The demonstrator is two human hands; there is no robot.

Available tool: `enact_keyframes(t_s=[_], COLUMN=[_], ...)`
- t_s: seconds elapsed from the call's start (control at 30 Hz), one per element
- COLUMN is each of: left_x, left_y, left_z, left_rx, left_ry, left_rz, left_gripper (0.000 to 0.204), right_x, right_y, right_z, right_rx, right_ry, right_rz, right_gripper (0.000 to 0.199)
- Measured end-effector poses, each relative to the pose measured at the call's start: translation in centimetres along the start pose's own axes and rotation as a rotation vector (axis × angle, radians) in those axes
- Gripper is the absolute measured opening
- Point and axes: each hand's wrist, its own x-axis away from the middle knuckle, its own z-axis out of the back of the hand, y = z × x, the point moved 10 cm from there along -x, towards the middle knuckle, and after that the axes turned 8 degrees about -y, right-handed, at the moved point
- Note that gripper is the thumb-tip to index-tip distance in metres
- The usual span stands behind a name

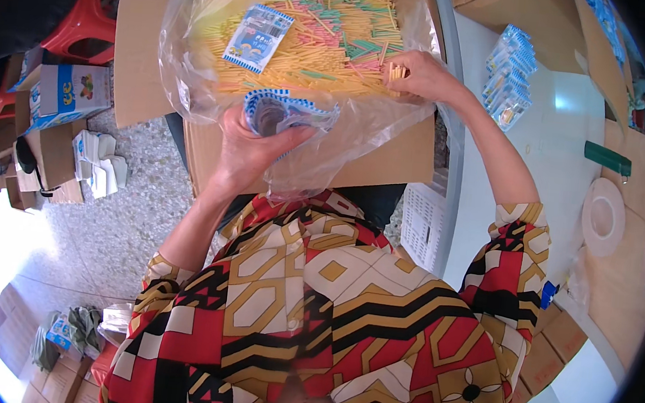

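Note:
A large cardboard box (377, 156) in front of me is lined with a clear plastic bag (186, 48). It is full of short thin coloured sticks (314, 45), mostly yellow, with pink and green ones among them. My left hand (246, 144) is closed around a blue-and-white plastic packet (272, 115) with a striped edge, its mouth spread open towards me. At the right edge of the heap, my right hand (420, 77) is closed on a small bunch of yellow sticks (397, 73). Another blue-and-white packet (257, 38) lies flat on top of the sticks.
To the right, a row of packets (509, 76) lies on a white table (553, 146), along with a green bar-shaped object (607, 159) and a round pale lid-like disc (604, 217). A red stool (83, 23) and open cartons (60, 98) stand at left. Beneath the table is a white crate (424, 215).

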Motion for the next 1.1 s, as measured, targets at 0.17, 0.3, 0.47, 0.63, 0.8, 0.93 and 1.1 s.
enact_keyframes(t_s=[0.17,0.3,0.47,0.63,0.8,0.93,1.1], left_x=[-0.9,-1.1,-1.3,-1.2,-1.4,-1.5,-2.4], left_y=[0.7,0.7,0.8,1.7,1.9,2.1,1.0], left_z=[-0.9,-0.9,-2.2,-2.7,-2.8,-2.8,-3.4], left_rx=[0.058,0.082,0.025,0.012,-0.056,-0.067,0.069], left_ry=[-0.007,0.007,-0.065,-0.045,-0.061,-0.057,-0.105], left_rz=[-0.038,-0.063,-0.075,-0.149,-0.168,-0.146,-0.070], left_gripper=[0.024,0.024,0.021,0.019,0.020,0.021,0.023], right_x=[1.3,5.5,8.7,8.0,8.5,9.8,11.8], right_y=[-2.7,-9.8,-15.3,-15.0,-15.0,-16.4,-19.3], right_z=[1.7,4.9,4.8,2.8,2.9,3.9,4.7], right_rx=[-0.354,-0.613,-0.874,-0.872,-0.737,-0.454,-0.019], right_ry=[0.028,0.215,0.179,0.115,0.185,0.362,0.523], right_rz=[0.047,0.286,0.497,0.414,0.401,0.425,0.610], right_gripper=[0.011,0.011,0.009,0.009,0.009,0.009,0.011])
